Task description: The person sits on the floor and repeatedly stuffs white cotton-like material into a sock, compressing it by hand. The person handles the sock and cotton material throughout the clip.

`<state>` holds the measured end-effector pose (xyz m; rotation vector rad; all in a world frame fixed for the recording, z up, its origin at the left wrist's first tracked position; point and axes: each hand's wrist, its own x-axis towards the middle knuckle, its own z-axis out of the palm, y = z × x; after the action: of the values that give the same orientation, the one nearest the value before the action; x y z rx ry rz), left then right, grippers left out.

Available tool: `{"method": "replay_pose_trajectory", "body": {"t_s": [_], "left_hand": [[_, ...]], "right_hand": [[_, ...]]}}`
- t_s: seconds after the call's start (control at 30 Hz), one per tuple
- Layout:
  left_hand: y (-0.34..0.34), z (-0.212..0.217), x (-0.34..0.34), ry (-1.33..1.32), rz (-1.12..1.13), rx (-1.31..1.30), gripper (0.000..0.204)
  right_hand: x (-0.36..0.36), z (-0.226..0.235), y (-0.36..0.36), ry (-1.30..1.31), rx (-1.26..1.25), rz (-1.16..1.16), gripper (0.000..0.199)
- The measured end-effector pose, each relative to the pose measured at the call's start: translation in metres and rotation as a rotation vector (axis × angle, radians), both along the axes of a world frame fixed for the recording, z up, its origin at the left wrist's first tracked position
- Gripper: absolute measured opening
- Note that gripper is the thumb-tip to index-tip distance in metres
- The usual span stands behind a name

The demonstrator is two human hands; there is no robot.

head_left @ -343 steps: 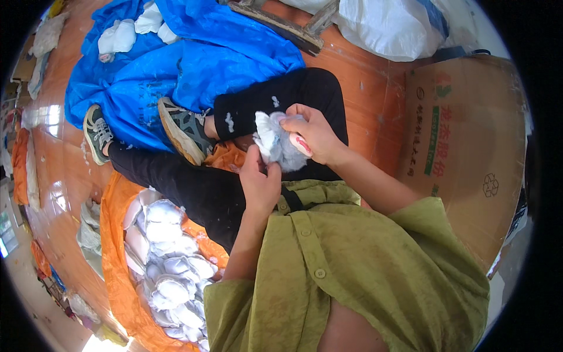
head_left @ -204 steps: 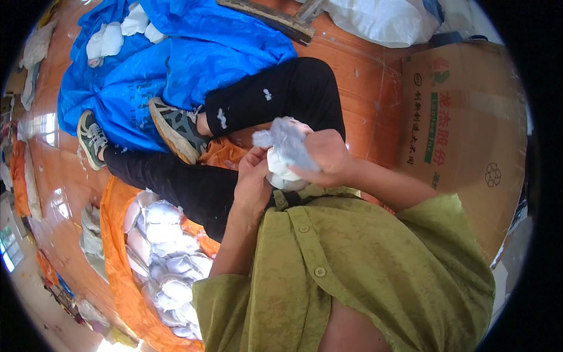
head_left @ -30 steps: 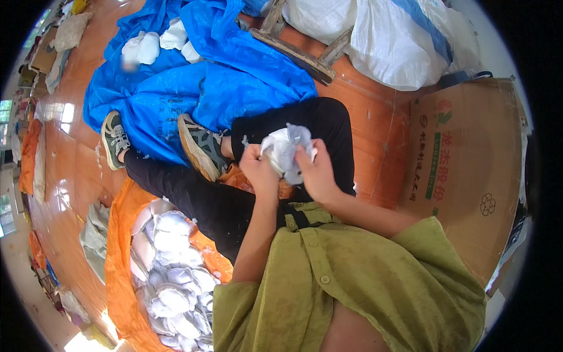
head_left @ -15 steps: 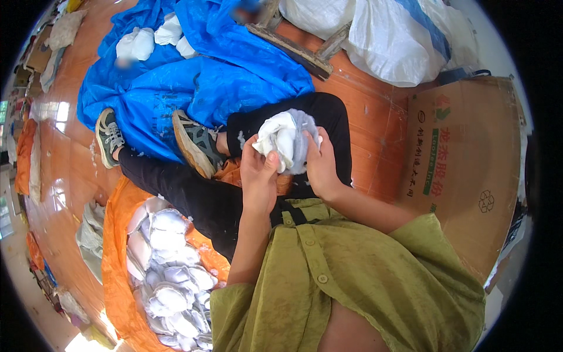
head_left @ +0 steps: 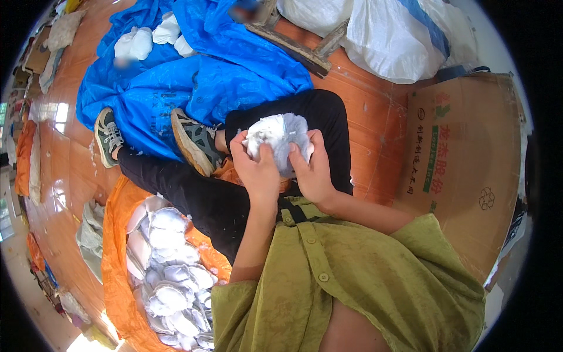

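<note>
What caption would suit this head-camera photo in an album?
Seated on the floor, both hands cup a white-grey padded fabric piece above an orange sack of similar pieces.

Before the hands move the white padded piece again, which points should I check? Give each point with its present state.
1. Both hands on the piece: left hand and right hand grip the white padded piece. Ok.
2. Piece held clear of the lap, above the black trousers. Ok.
3. Pile of white pieces on the orange cloth sits at the person's left, unobstructed. Ok.
4. Piece's folded state or any defect: hidden by fingers. Cannot tell.
5. Cardboard box at the right, whether open: cannot tell.
</note>
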<state>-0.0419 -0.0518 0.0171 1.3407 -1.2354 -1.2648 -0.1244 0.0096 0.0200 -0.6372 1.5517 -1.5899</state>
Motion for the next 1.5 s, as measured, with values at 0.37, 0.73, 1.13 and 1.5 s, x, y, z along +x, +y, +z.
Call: {"method": "replay_pose_trajectory", "body": {"t_s": [0.37,0.73,1.13,1.5], "left_hand": [[-0.019,-0.01,0.03,0.545,-0.245,0.514,0.024],[-0.025,-0.064,0.012,-0.003,-0.043,-0.06,0.024],[-0.001,-0.008,0.018,0.411,-0.17,0.297,0.035],[-0.046,-0.084,0.043,-0.241,0.059,-0.143,0.016]], "right_hand": [[-0.004,-0.008,0.021,0.312,-0.048,0.106,0.024],[0.003,0.008,0.014,0.442,0.032,0.231,0.028],[-0.029,0.0,0.006,0.255,0.078,0.118,0.021],[-0.017,-0.001,0.017,0.379,0.003,0.262,0.033]]}}
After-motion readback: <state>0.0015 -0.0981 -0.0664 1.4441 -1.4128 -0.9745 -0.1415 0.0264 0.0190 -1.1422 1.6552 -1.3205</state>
